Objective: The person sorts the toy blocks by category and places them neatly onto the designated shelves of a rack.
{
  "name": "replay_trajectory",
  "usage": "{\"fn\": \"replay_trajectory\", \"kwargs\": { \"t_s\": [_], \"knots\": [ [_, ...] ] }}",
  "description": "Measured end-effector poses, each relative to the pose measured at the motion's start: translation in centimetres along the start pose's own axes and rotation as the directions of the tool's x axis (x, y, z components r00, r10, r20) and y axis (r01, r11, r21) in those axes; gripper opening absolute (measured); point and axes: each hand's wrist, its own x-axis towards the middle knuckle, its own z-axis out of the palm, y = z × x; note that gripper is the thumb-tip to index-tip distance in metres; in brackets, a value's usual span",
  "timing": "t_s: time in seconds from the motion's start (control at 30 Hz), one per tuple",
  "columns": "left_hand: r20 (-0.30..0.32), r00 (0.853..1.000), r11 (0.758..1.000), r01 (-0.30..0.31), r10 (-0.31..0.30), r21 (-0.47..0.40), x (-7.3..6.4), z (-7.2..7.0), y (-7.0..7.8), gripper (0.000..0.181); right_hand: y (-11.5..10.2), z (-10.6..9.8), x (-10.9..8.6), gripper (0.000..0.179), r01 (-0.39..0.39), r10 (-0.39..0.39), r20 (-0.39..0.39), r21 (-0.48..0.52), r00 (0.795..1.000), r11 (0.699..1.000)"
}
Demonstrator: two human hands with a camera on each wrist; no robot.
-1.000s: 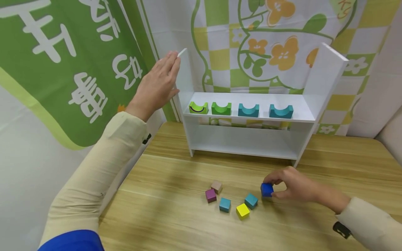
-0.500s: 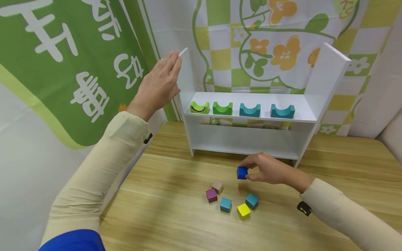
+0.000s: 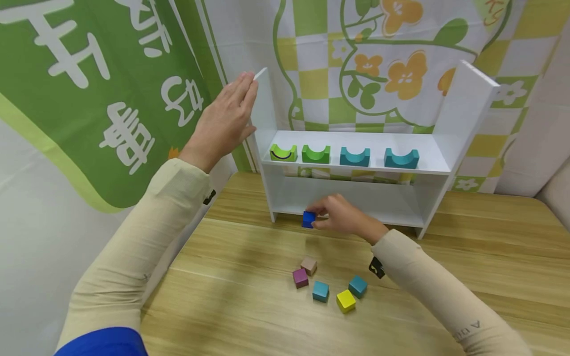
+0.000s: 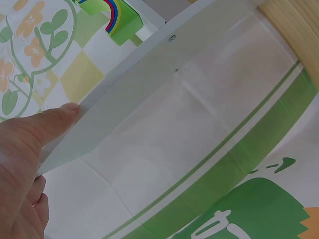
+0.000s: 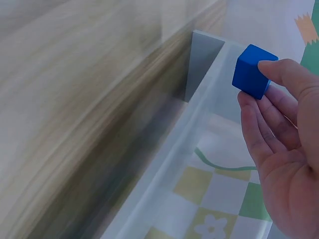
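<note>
Transport seems the step in hand: my right grip (image 3: 339,215) pinches the blue cube (image 3: 308,219) just in front of the lower shelf (image 3: 383,200), toward its left end, while my left grip (image 3: 224,118), fingers straight, rests against the left panel (image 3: 263,106). The next move, I judge, calls for clearing the shelf's edge without knocking the cube.

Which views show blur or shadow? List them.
Head: a soft shadow crosses the table; right wrist: the table's grain is smeared, while the blue cube has crisper edges; left wrist: dull light, but the left hand is fairly distinct.
</note>
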Motion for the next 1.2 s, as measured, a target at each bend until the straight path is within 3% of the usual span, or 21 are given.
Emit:
{"fn": "replay_trajectory", "kwargs": {
  "t_s": [0.2,0.57,1.2],
  "knots": [
    [-0.003,1.0,1.0,0.004,-0.004,-0.011,-0.1,0.1,-0.1,0.089,0.1,0.5,3.3,0.038,-0.015,0.015,-0.027,-0.011,1.0,1.0],
    [0.01,1.0,1.0,0.013,-0.013,0.001,-0.2,0.1,-0.2,0.089,-0.2,1.7,7.2,0.033,-0.034,0.034,-0.011,-0.003,0.999,0.999],
    [-0.008,1.0,1.0,0.009,-0.009,0.001,0.0,0.1,-0.1,0.09,0.1,2.4,9.2,0.035,-0.104,0.107,0.035,-0.078,0.994,0.992]
  ]
}}
